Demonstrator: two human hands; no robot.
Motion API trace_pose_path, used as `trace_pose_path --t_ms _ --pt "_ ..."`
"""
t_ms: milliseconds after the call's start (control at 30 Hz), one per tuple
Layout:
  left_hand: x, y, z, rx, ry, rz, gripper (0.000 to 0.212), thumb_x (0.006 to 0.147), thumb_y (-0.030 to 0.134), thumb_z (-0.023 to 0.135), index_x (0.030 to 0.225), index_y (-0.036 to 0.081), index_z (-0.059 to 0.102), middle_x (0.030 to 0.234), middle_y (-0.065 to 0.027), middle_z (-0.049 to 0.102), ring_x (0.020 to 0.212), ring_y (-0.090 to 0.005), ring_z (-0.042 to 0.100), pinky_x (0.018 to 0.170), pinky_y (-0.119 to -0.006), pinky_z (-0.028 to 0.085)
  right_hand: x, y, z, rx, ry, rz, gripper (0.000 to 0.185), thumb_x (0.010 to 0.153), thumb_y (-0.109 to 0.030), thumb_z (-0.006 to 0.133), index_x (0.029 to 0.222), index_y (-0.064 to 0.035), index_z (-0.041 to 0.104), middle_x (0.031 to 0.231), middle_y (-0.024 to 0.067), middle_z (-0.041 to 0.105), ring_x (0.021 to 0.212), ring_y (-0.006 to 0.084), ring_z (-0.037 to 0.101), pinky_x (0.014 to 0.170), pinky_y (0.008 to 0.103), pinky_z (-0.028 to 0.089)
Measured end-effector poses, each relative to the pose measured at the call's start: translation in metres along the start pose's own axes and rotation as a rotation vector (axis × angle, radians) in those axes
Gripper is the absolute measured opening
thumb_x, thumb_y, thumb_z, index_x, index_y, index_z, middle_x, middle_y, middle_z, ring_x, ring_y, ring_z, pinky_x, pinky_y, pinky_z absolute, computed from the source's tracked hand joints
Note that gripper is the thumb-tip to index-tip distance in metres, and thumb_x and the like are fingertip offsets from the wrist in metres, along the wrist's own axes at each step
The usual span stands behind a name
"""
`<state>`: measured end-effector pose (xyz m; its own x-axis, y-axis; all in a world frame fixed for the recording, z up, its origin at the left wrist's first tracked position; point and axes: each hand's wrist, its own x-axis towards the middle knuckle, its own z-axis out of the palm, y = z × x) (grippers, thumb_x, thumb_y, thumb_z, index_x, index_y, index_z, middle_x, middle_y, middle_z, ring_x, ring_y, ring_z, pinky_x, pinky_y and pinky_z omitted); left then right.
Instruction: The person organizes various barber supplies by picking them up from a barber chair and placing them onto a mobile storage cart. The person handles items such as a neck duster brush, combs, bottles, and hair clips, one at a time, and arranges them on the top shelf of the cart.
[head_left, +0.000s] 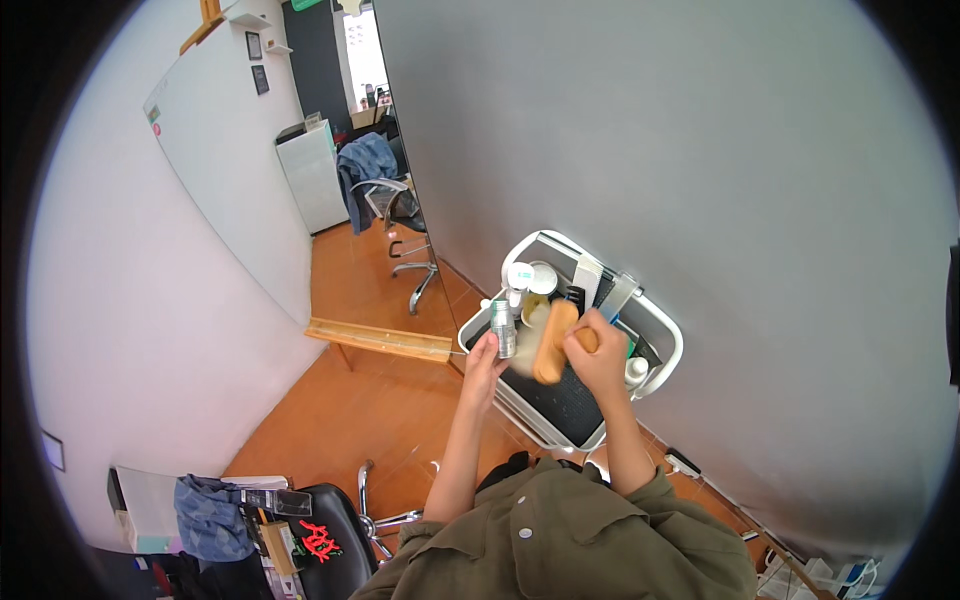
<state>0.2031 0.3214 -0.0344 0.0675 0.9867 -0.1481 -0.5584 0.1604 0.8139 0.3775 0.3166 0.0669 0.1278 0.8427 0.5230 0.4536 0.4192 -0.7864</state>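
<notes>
My left hand (484, 371) holds a small silver bottle (503, 330) upright at the left side of a white trolley tray (517, 411). In my right hand (602, 352) is a wooden brush (553, 349), gripped by its knob. Its pale bristles (525, 352) face the bottle and look blurred; I cannot tell if they touch it. Behind the brush, white-lidded containers (541, 278), a white wide comb (587, 280) and a clear-headed tool (619, 297) stand at the tray's far side. A white bottle (636, 370) sits to the right. A black textured mat (559, 405) lines the tray's near part.
A grey wall (675, 165) rises right behind the trolley. On the left, a large mirror (352, 262) stands over a wooden ledge (382, 341). A black chair (341, 517) at lower left carries red clips (319, 541) and boxes. A power strip (682, 463) lies by the wall.
</notes>
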Motion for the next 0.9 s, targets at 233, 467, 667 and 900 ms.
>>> trace_pose_path --t_ms 233,467,667,900 --pt "-0.005 0.014 0.020 0.207 -0.135 0.183 0.046 0.088 0.031 0.048 0.124 0.003 0.040 0.113 -0.0061 0.053 0.099 -0.0137 0.052 0.083 -0.030 0.043 -0.002 0.001 0.002 -0.052 -0.190 0.028 0.014 0.064 -0.016 0.060 0.070 -0.0057 0.052 0.058 0.0158 0.053 0.056 0.0328 0.056 0.051 0.0332 0.045" --pt "-0.005 0.004 0.019 0.340 0.087 0.140 0.037 0.090 0.022 0.048 0.120 0.002 0.043 0.109 -0.0053 0.053 0.094 -0.0123 0.053 0.083 -0.030 0.043 -0.005 -0.025 -0.021 0.243 0.168 0.067 0.008 0.068 -0.006 0.059 0.070 -0.0023 0.052 0.060 0.0062 0.056 0.053 0.0136 0.053 0.052 0.0249 0.043" --pt "-0.006 -0.008 0.038 0.437 0.131 0.455 0.035 0.088 0.013 0.046 0.121 0.001 0.041 0.114 -0.0079 0.050 0.102 -0.0159 0.050 0.085 -0.029 0.041 -0.009 -0.012 -0.011 0.120 0.022 0.089 0.009 0.067 -0.007 0.058 0.068 -0.0020 0.051 0.057 0.0099 0.053 0.051 0.0181 0.055 0.050 0.0276 0.042" --pt "-0.008 0.011 0.026 0.092 -0.070 0.096 0.042 0.092 0.029 0.039 0.127 0.005 0.034 0.120 -0.0055 0.046 0.107 -0.0170 0.047 0.087 -0.030 0.041 -0.002 -0.030 -0.030 0.341 0.234 0.111 0.007 0.068 -0.004 0.056 0.067 -0.0011 0.050 0.058 0.0050 0.052 0.054 0.0089 0.049 0.051 0.0231 0.040"
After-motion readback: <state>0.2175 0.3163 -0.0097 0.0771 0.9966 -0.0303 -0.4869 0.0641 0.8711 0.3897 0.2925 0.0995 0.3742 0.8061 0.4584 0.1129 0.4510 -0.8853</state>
